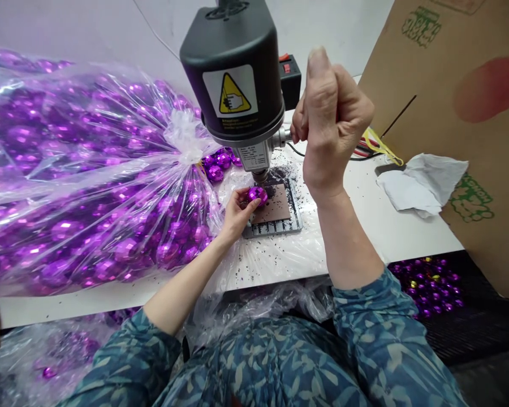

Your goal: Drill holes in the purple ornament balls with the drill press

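My left hand point(237, 213) pinches a shiny purple faceted ball point(258, 195) between thumb and fingers. The ball is directly beneath the chuck point(261, 176) of a small black bench drill press point(233, 73); whether the tip touches it I cannot tell. Under the ball is a square brown board point(277, 209) on the slotted metal base point(297, 223), strewn with dark shavings. My right hand point(337, 118) is raised at the machine's right side, its fist closed round the feed lever, most of which the fingers hide.
A big clear plastic bag point(186, 138) full of purple balls fills the left of the white table point(275, 263). Several loose balls point(223, 161) lie behind the drill. At right are crumpled white paper point(424, 183), a cardboard box point(458, 130) and a black crate point(483, 325) holding small purple balls.
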Available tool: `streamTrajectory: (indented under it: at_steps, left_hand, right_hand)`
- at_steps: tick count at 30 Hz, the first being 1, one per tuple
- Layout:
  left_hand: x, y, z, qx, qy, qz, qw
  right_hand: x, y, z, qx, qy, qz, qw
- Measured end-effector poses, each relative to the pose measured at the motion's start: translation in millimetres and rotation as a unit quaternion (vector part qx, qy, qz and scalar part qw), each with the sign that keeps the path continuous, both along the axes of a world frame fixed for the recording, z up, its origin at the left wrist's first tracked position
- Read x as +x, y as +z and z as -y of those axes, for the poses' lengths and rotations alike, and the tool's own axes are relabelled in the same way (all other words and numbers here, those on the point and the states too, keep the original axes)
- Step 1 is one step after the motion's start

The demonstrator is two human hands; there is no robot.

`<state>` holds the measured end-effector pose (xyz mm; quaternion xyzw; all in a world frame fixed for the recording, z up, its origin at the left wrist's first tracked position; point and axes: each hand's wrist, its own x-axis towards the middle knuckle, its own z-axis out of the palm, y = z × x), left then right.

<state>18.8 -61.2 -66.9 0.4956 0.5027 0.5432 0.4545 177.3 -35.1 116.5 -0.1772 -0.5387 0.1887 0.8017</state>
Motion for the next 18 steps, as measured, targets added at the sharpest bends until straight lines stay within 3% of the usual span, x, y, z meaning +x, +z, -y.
streamTrajectory:
  at_steps: [4, 10, 13, 18]
  left_hand:
    - [2, 0.0, -2, 0.009, -0.013, -0.036, 0.999]
    - [9, 4.0, -2, 0.052, -0.019, -0.111, 0.992]
    - [12, 4.1, 1, 0.079, -0.019, -0.150, 0.985]
    - [16, -0.2, 8, 0.086, -0.032, -0.124, 0.988]
  right_hand:
    - [-2, 4.5, -2, 0.018, 0.017, -0.011, 1.000]
    - [0, 4.0, -4, -0.032, -0.035, 0.020, 0.999]
    - [1, 3.0, -5, -0.029, -0.027, 0.014, 0.999]
    - [-1, 6.1, 0, -0.021, -0.001, 0.004, 1.000]
